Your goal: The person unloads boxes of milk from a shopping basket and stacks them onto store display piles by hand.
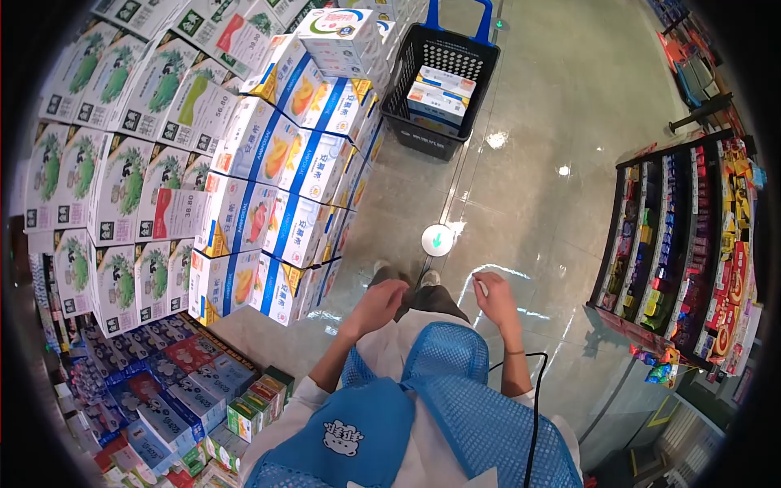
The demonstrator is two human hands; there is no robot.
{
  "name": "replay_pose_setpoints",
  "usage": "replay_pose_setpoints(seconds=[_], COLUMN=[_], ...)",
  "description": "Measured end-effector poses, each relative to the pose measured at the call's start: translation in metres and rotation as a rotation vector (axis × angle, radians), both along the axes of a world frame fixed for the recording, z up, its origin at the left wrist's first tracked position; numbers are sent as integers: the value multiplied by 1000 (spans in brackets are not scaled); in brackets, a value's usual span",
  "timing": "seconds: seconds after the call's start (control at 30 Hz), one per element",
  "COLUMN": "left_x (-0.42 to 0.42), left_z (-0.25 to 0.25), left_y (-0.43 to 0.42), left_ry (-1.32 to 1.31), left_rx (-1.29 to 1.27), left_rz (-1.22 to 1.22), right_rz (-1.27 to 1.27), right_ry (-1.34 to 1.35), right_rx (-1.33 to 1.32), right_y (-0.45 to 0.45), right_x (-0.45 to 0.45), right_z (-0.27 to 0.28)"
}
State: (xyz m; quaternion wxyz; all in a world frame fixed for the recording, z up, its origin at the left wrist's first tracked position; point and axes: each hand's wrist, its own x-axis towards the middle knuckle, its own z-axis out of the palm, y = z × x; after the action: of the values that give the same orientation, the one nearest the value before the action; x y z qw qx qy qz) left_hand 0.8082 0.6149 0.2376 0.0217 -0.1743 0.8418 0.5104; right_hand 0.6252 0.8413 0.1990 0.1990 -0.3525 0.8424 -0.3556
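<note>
My left hand (379,307) hovers in front of my body with its fingers loosely bent, and nothing shows in it. To the right, my right hand (495,299) is raised too, its thumb and fingers slightly apart and holding nothing I can see. Neither hand touches any goods. Nearest to my left hand is a stack of white, blue and yellow drink cartons (291,231). Farther ahead on the floor stands a black shopping basket (419,134) with blue handles, and a few white and blue boxes (440,96) lie inside it.
White milk boxes (140,191) with price cards are piled high on the left. Lower left are more packaged drinks (175,398). A snack rack (679,244) stands on the right. A round floor sticker (438,240) with a green arrow marks the shiny floor (561,106).
</note>
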Motion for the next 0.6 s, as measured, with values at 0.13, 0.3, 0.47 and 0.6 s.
replay_pose_setpoints(seconds=[0.13,0.3,0.47,0.6], left_x=[-23,-64,-128,-187], left_z=[0,-13,-30,-6], left_y=[-16,-46,-93,-131], left_ry=[-75,-66,83,55], left_rx=[-4,0,-36,109], left_rz=[22,18,-45,8], right_rz=[5,57,34,8], right_ry=[11,-3,-8,-63], right_rx=[16,-1,30,56], right_y=[-21,-59,-93,-132], right_x=[-33,-69,-117,-165], right_z=[3,7,4,29])
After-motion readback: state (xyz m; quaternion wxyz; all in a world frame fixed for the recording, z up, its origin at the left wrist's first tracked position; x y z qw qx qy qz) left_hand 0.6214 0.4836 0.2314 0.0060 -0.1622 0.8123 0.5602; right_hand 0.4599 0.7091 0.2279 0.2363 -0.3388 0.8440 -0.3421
